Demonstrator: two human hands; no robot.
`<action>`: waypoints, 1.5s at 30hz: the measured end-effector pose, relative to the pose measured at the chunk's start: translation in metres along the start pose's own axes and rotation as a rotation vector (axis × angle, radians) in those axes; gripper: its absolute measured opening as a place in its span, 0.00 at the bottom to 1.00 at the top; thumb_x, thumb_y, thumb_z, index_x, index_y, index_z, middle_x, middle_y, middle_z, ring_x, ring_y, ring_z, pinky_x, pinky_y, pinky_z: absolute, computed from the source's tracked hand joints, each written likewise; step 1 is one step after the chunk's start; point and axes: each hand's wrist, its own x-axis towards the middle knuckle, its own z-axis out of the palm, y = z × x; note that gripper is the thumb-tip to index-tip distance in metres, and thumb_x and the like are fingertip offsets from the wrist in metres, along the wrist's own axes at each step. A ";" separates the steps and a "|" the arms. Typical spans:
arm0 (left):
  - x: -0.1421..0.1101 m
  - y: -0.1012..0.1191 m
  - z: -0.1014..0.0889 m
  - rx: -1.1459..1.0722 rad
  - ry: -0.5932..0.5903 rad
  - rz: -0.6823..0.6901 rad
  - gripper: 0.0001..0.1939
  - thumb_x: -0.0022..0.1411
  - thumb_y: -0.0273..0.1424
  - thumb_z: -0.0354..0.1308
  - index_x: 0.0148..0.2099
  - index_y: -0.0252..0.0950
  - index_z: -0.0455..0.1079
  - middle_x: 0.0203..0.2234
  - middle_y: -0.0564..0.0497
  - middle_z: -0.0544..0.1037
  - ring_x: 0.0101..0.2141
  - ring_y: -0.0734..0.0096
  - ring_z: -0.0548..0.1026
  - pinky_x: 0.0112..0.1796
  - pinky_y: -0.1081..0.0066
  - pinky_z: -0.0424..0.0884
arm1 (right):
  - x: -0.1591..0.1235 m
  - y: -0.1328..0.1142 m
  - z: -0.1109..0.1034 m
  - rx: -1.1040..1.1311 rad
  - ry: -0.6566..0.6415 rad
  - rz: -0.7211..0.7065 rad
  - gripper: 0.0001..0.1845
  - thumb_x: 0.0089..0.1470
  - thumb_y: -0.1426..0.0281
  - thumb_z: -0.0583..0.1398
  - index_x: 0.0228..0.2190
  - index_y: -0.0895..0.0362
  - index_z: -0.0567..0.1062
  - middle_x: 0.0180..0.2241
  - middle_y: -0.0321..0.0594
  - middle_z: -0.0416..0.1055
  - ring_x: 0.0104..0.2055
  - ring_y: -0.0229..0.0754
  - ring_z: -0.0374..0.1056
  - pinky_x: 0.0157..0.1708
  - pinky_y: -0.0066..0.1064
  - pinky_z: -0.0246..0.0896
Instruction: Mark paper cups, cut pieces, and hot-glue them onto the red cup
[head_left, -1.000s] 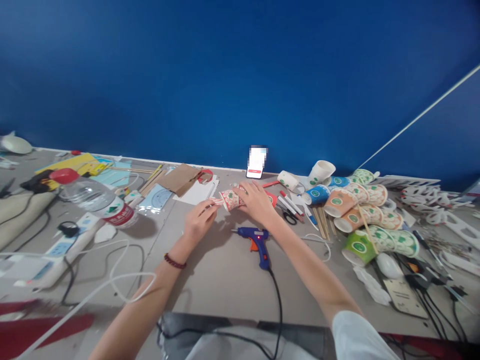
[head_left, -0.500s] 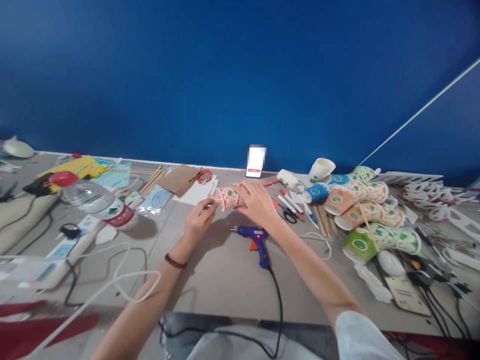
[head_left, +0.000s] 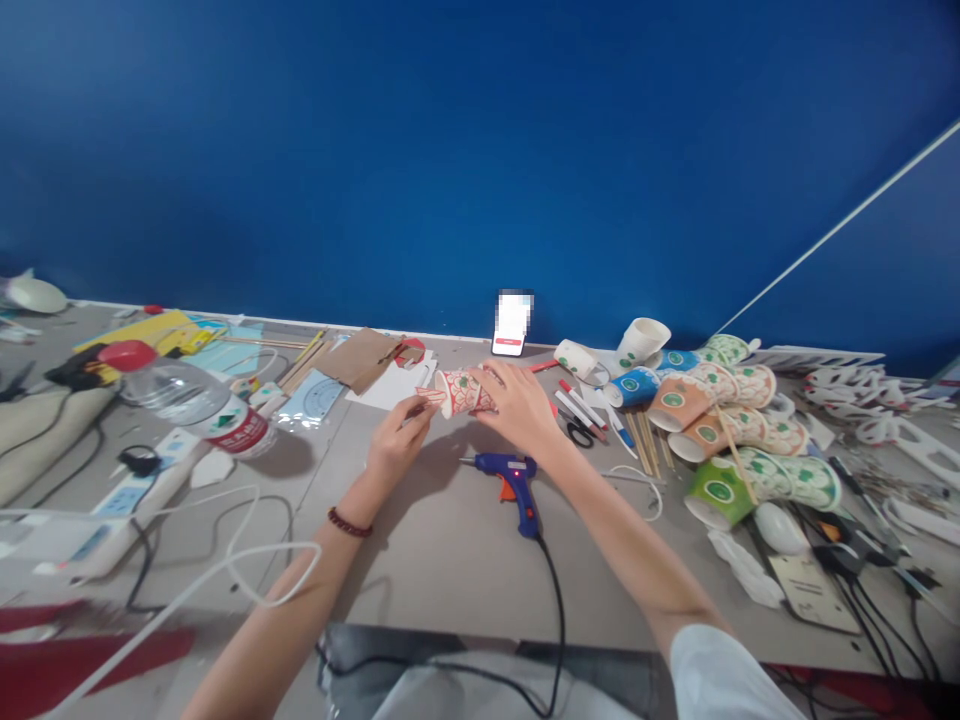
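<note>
Above the table, my right hand [head_left: 519, 405] is wrapped over a red-and-white patterned paper cup [head_left: 458, 392] lying on its side in the air, its rim facing left. My left hand [head_left: 401, 435] pinches a small red-patterned piece [head_left: 430, 396] at the cup's rim; whether that piece is part of the cup or separate, I cannot tell. The far end of the cup is hidden behind my right fingers. Below both hands a blue glue gun [head_left: 510, 480] lies on the table, nozzle to the left, its red light on.
To the right lie paper cups [head_left: 720, 490] joined end to end, wooden sticks [head_left: 651, 440], markers [head_left: 589, 405] and black scissors [head_left: 580, 433]. A phone [head_left: 513, 325] leans on the blue wall. Left are a water bottle [head_left: 199, 405], a power strip [head_left: 139, 505] and cardboard [head_left: 360, 360].
The cup has turned slightly in my right hand and sits a little more level. My left fingers stay at its rim. The glue gun has not moved.
</note>
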 end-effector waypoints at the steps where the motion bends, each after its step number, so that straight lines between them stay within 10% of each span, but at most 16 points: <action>1: -0.001 -0.001 0.000 0.004 -0.002 0.001 0.12 0.64 0.25 0.50 0.46 0.38 0.73 0.41 0.46 0.74 0.39 0.72 0.76 0.42 0.71 0.75 | 0.000 0.000 0.000 -0.001 0.004 -0.001 0.30 0.48 0.69 0.64 0.54 0.55 0.66 0.51 0.48 0.66 0.49 0.51 0.63 0.47 0.41 0.56; 13: 0.001 0.001 -0.002 0.024 0.025 -0.017 0.14 0.59 0.25 0.57 0.48 0.39 0.69 0.43 0.44 0.72 0.42 0.66 0.75 0.41 0.69 0.76 | 0.000 0.000 -0.001 -0.027 0.009 0.005 0.30 0.49 0.70 0.64 0.54 0.55 0.66 0.52 0.48 0.65 0.49 0.51 0.63 0.48 0.41 0.56; 21: 0.004 0.009 0.000 -0.413 0.128 -0.606 0.27 0.55 0.34 0.62 0.55 0.41 0.59 0.51 0.42 0.63 0.37 0.72 0.74 0.32 0.72 0.76 | 0.001 -0.004 -0.002 -0.040 -0.001 -0.034 0.29 0.49 0.70 0.64 0.54 0.57 0.66 0.52 0.50 0.65 0.50 0.52 0.62 0.48 0.41 0.56; 26: 0.010 0.008 0.002 -0.681 0.047 -0.862 0.23 0.54 0.38 0.62 0.50 0.38 0.63 0.39 0.46 0.73 0.37 0.69 0.74 0.32 0.72 0.73 | 0.000 -0.007 -0.001 -0.055 0.005 -0.083 0.29 0.49 0.73 0.63 0.54 0.57 0.66 0.52 0.50 0.65 0.51 0.52 0.61 0.50 0.42 0.54; 45: 0.023 0.019 -0.007 -0.901 -0.024 -1.130 0.18 0.42 0.36 0.68 0.35 0.31 0.72 0.20 0.53 0.75 0.20 0.78 0.68 0.24 0.75 0.64 | -0.001 -0.014 0.002 -0.035 -0.015 -0.132 0.31 0.51 0.72 0.62 0.56 0.58 0.63 0.54 0.51 0.65 0.52 0.52 0.61 0.50 0.42 0.55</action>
